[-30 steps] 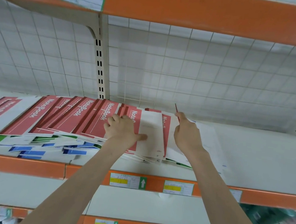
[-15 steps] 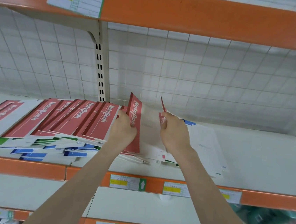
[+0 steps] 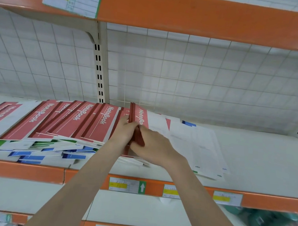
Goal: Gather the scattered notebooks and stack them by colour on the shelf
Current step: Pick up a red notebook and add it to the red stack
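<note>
left hand (image 3: pixel 124 131) and right hand (image 3: pixel 154 148) both grip a raised red notebook (image 3: pixel 140 118) on edge. fanned red notebooks (image 3: pixel 73 121) lie left of it on the shelf (image 3: pixel 259 161), white sheets (image 3: pixel 196 145) right.

You're in a shop aisle: orange-edged shelving (image 3: pixel 264 200) with a wire-grid back (image 3: pixel 203 78), price labels (image 3: pixel 124 185) along the front edges.

Price labels (image 3: pixel 124 185), teal packages (image 3: pixel 261 223), white wire-grid backing (image 3: pixel 203 78)
</note>
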